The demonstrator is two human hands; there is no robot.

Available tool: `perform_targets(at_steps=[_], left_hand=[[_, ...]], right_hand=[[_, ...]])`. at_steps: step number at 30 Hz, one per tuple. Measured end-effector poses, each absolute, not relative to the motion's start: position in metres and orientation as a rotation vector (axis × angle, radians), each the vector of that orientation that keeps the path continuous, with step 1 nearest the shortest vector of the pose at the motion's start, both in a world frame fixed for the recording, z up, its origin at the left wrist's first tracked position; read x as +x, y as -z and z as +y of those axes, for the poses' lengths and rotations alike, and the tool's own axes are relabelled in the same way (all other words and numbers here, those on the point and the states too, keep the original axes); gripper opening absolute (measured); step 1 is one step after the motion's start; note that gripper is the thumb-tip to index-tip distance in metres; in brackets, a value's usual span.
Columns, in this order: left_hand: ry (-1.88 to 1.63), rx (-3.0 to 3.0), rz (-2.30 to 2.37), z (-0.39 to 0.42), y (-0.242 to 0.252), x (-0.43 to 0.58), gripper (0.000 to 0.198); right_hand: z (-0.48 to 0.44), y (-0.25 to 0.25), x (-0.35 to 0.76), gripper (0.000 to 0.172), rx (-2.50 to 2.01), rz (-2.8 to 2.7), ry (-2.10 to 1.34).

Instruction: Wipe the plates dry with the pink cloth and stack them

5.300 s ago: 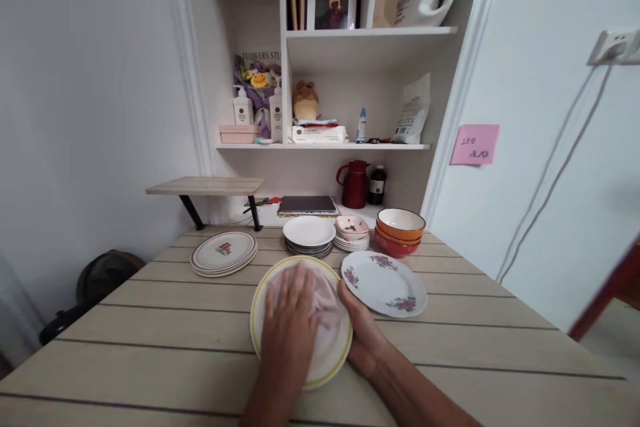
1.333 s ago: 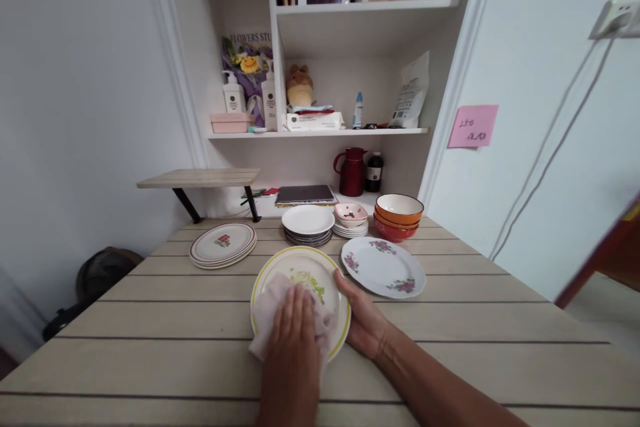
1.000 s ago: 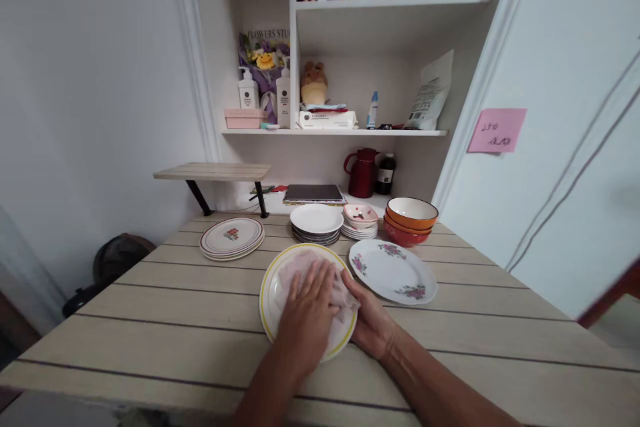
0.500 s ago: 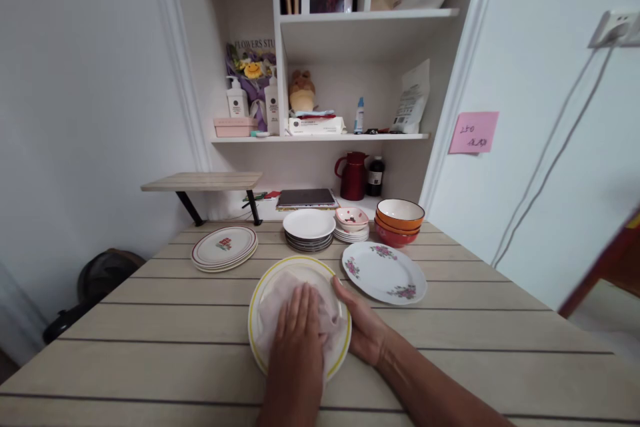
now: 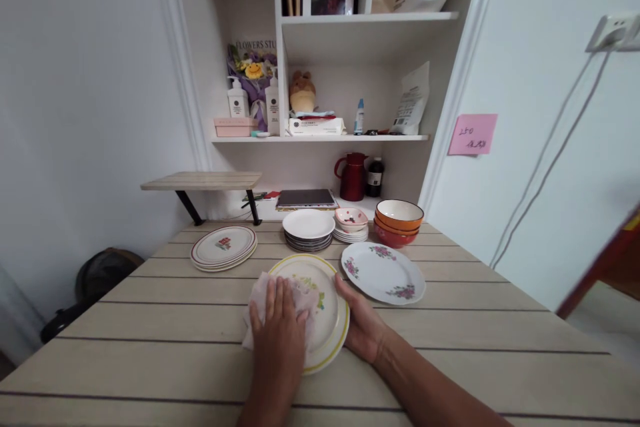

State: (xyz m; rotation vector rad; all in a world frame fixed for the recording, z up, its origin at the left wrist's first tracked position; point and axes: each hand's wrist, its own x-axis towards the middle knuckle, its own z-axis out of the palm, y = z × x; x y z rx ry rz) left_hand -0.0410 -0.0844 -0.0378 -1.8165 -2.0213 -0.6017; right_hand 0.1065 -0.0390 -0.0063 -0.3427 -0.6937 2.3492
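Observation:
A round cream plate [image 5: 327, 323] with a yellow rim and a green floral print lies in front of me. My left hand [image 5: 281, 323] presses a pale pink cloth [image 5: 303, 295] onto its left side, fingers stretched over the cloth, part of which hangs past the rim. At the plate's right edge, my right hand [image 5: 364, 327] grips the rim, thumb on top and the other fingers underneath, mostly hidden. Just beyond that hand lies an oval white plate [image 5: 383, 273] with pink flowers.
Along the table's back stand stacked oval plates [image 5: 224, 247], round white plates [image 5: 309, 223], small dishes [image 5: 351, 219] and orange and red bowls [image 5: 399, 217]. A small raised wooden shelf [image 5: 203, 180] stands at the back left. Behind are a red jug [image 5: 353, 177] and a laptop [image 5: 306, 197].
My left hand has slid the cloth leftward across the plate, uncovering the printed pattern at its centre. My right hand keeps hold of the rim in nearly the same place.

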Motion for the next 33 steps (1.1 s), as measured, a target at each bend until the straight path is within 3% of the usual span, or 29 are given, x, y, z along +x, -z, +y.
perform_targets(at_steps=[5, 14, 21, 27, 31, 33], left_hand=[[0.634, -1.936, -1.913, -0.095, 0.053, -0.024, 0.060], [0.639, -2.353, -1.684, -0.073, 0.009, -0.019, 0.064], [0.622, -2.016, -2.005, -0.071, 0.012, -0.042, 0.056], [0.693, -1.990, -1.872, -0.089, 0.033, -0.048, 0.055], [0.789, -1.907, -1.807, -0.097, 0.025, -0.051, 0.068], [0.803, -1.775, -1.824, -0.104, 0.019, -0.052, 0.064]], right_hand=[[-0.041, 0.005, 0.107, 0.065, -0.434, -0.691, -2.343], [-0.037, 0.005, 0.112, 0.055, -0.434, -0.646, -2.303], [-0.038, 0.003, 0.109, 0.061, -0.423, -0.715, -2.298], [-0.038, 0.004, 0.109, 0.064, -0.408, -0.756, -2.336], [-0.038, 0.004, 0.110, 0.064, -0.355, -0.747, -2.336], [-0.038, 0.004, 0.110, 0.064, -0.377, -0.732, -2.332]])
